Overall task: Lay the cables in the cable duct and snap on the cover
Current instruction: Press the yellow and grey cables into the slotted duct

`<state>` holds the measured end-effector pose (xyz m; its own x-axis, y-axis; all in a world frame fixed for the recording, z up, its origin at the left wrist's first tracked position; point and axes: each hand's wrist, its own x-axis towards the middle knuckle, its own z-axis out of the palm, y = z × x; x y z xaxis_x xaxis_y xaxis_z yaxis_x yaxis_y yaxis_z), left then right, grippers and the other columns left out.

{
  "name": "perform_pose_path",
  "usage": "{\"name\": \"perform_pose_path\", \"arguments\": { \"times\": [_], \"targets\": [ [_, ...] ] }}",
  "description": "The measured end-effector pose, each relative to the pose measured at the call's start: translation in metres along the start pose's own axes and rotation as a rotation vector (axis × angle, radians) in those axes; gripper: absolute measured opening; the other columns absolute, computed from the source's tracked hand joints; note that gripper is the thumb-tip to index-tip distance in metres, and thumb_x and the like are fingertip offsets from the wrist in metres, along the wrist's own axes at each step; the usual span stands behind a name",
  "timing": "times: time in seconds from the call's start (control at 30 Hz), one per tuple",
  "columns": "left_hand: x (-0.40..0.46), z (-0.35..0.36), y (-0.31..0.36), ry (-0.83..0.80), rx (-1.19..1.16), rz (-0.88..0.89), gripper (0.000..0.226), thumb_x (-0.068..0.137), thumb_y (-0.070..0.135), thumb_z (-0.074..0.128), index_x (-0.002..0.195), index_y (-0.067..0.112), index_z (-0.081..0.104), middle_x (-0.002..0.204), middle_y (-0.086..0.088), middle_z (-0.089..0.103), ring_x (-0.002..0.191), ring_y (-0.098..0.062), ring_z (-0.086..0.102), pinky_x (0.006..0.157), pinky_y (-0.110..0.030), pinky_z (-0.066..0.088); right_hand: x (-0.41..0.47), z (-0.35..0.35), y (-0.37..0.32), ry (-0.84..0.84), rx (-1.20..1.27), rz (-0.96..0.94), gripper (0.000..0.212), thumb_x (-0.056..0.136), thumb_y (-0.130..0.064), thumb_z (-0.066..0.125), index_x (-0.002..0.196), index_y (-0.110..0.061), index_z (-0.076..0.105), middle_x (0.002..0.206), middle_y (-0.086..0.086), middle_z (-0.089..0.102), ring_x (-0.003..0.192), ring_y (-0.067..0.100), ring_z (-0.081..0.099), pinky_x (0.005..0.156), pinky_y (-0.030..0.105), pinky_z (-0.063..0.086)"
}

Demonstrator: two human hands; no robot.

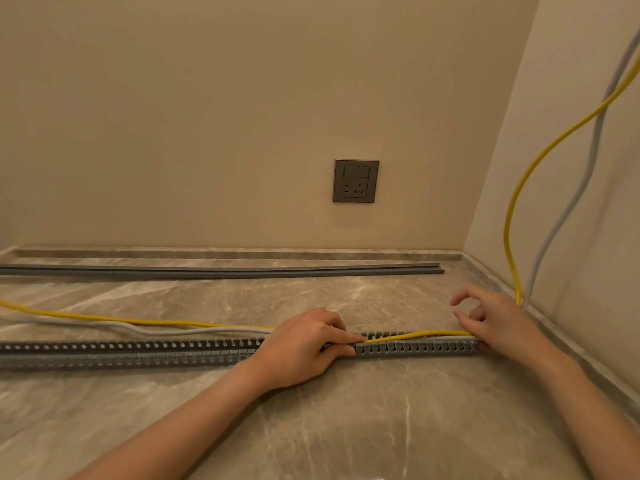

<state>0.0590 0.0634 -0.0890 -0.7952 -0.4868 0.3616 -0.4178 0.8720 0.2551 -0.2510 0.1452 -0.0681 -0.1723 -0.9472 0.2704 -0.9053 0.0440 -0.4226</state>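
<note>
Along the marble floor point(346, 427), seen from the head camera, the slotted grey cable duct point(138, 351) lies parallel to the back wall, its right end close to the corner, and the job looks only just begun. Only the right stretch of the duct holds anything: the yellow cable point(415, 335) arches low over that section between the two hands, and the grey cable point(173, 331) appears to run beside it there, though how deep either sits in the channel cannot be told. To the left of the hands both cables lie loose on the floor just behind the duct, and the long left run of the channel looks empty. The left hand point(301, 348) rests on top of the duct with its fingers point(349, 338) closed down, pinching or pressing the yellow cable at the slotted wall. The right hand point(498, 323) sits at the duct's right end, thumb and forefinger curled into a loose ring that holds nothing visible, the lower fingers near the cable; whether they grip it cannot be told. At the corner both cables climb the side wall and leave the view. The cover point(221, 271), a long grey strip or pair of strips, lies untouched near the skirting, well apart from the duct, below a wall socket point(356, 181). By my judgement most of the laying and all of the snapping on remain.
</note>
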Motion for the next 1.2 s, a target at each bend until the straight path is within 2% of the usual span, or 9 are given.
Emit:
{"name": "perform_pose_path", "arguments": {
  "times": [0.17,0.27,0.37,0.5,0.63,0.73,0.93,1.03,1.2],
  "targets": [
    [0.001,0.000,-0.001,-0.012,-0.025,-0.021,0.029,0.092,0.042,0.050,0.119,0.042,0.060,0.097,0.010,0.059,0.092,-0.009,0.051,0.072,-0.032,0.045,-0.009,0.007,0.005,0.291,-0.161,-0.154,0.021,0.079,-0.017,0.068,0.078,-0.031,0.053,0.035,-0.007,0.042,0.052,0.005,0.049,0.041,0.020,0.030],
    [0.001,0.000,-0.002,-0.014,-0.022,-0.017,0.030,0.092,0.043,0.049,0.120,0.043,0.059,0.095,0.009,0.057,0.090,-0.009,0.050,0.070,-0.031,0.044,-0.011,0.012,0.009,0.407,-0.223,-0.297,0.013,0.081,-0.022,0.063,0.079,-0.027,0.052,0.037,-0.012,0.035,0.038,0.006,0.033,0.041,0.014,0.026],
    [0.001,0.001,-0.002,-0.009,-0.015,-0.009,0.030,0.092,0.043,0.049,0.120,0.043,0.059,0.095,0.009,0.057,0.090,-0.010,0.050,0.070,-0.030,0.043,-0.010,0.019,0.016,0.449,-0.223,-0.305,0.022,0.077,-0.013,0.069,0.079,-0.025,0.052,0.038,-0.009,0.037,0.037,0.009,0.038,0.050,0.023,0.037],
    [0.002,0.003,-0.004,0.012,-0.006,0.015,0.030,0.092,0.044,0.049,0.120,0.042,0.059,0.093,0.009,0.057,0.088,-0.010,0.050,0.068,-0.029,0.043,-0.010,0.020,0.018,0.371,-0.070,-0.157,0.024,0.078,-0.015,0.068,0.079,-0.030,0.049,0.047,0.000,0.054,0.053,0.010,0.051,0.051,0.018,0.039],
    [0.002,0.004,-0.007,0.036,-0.013,0.036,0.029,0.091,0.045,0.050,0.117,0.041,0.061,0.093,0.009,0.059,0.087,-0.009,0.051,0.068,-0.031,0.046,-0.006,0.022,0.020,0.242,0.121,-0.070,0.024,0.083,-0.004,0.064,0.093,-0.021,0.051,0.065,0.001,0.054,0.059,0.013,0.049,0.055,0.012,0.038],
    [0.001,0.005,-0.008,0.061,-0.040,0.046,0.028,0.089,0.045,0.052,0.115,0.041,0.063,0.094,0.010,0.063,0.086,-0.007,0.053,0.068,-0.029,0.047,-0.003,0.024,0.022,0.186,0.113,-0.040,0.024,0.084,-0.002,0.062,0.096,-0.019,0.051,0.069,0.003,0.053,0.061,0.015,0.049,0.057,0.017,0.038],
    [0.002,0.000,-0.005,0.159,-0.273,-0.009,0.025,0.078,0.036,0.072,0.098,0.022,0.075,0.097,0.006,0.071,0.084,-0.003,0.063,0.075,-0.025,0.053,0.005,0.022,0.004,0.314,0.242,0.051,0.020,0.091,-0.001,0.050,0.097,-0.020,0.051,0.075,0.002,0.056,0.076,0.022,0.059,0.063,0.022,0.045],
    [0.002,-0.008,-0.002,0.226,-0.478,-0.080,0.020,0.076,0.032,0.073,0.091,0.018,0.070,0.094,0.003,0.070,0.084,-0.007,0.065,0.076,-0.025,0.055,0.009,0.023,-0.036,0.396,0.248,-0.020,0.018,0.091,-0.005,0.049,0.101,-0.020,0.052,0.079,-0.003,0.056,0.075,0.015,0.058,0.060,0.014,0.044],
    [0.000,-0.042,-0.018,0.346,-0.677,-0.305,0.010,0.087,0.008,0.057,0.092,0.012,0.065,0.097,-0.006,0.069,0.090,-0.019,0.065,0.081,-0.031,0.053,0.011,0.052,-0.121,0.110,0.070,-0.306,0.016,0.094,-0.013,0.044,0.107,-0.018,0.053,0.091,-0.010,0.051,0.080,0.000,0.050,0.068,0.014,0.040]
  ]
}}
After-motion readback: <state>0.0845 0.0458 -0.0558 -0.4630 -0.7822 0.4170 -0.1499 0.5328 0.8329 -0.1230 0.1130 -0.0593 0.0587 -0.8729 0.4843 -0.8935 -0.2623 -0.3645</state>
